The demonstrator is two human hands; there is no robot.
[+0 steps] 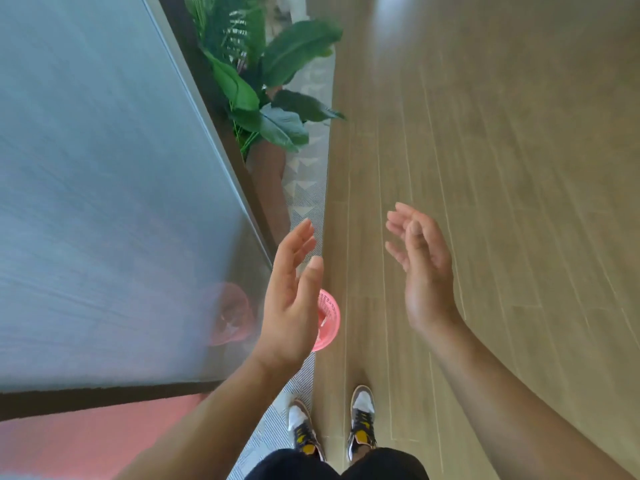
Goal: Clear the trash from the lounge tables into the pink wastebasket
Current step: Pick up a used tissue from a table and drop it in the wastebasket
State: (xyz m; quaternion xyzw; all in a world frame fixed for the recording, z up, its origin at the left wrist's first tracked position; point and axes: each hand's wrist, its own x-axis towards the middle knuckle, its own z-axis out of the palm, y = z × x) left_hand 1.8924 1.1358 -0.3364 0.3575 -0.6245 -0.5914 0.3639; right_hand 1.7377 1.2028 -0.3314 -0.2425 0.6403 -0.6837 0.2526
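Both the left hand [291, 306] and right hand [420, 268] are held spread and empty above the pink wastebasket [329, 320], presumably having released trash.

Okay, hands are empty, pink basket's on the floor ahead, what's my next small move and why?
Probably turn to look for a table: the left hand and right hand are open and empty, and no table shows near the pink wastebasket.
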